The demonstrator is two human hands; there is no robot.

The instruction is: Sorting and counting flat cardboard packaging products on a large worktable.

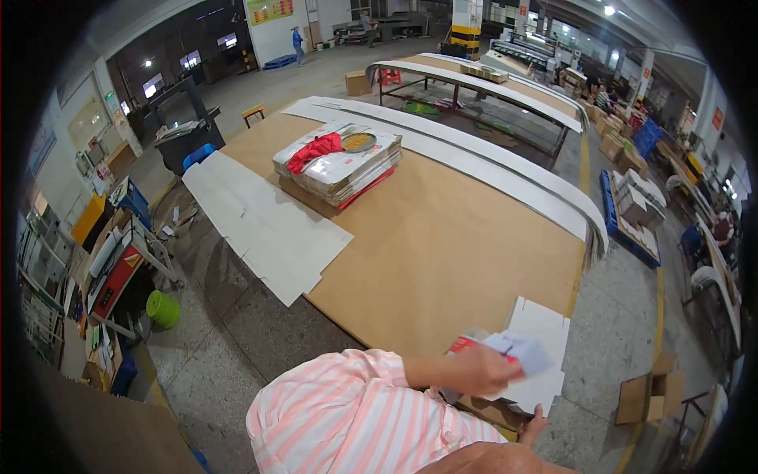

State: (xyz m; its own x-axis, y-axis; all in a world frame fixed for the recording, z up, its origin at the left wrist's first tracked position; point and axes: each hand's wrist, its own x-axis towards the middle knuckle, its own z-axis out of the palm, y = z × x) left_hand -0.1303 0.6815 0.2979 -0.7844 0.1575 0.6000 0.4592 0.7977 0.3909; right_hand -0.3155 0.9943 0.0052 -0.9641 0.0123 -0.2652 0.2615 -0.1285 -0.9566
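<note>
While the left hand (pixel 487 371) grasps a motion-blurred, whitish flat piece (pixel 530 354) over the brown worktable's (pixel 442 237) near right corner, the right hand (pixel 534 426) touches the near edge of white cardboard sheets (pixel 545 328); whether its fingers grip cannot be told. Farther back, red cloth (pixel 316 150) lies atop a cardboard stack (pixel 347 185).

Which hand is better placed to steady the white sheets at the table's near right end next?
Probably the right hand: it sits at the near edge of the white sheets, while the left hand is occupied, holding a blurred printed piece.
</note>
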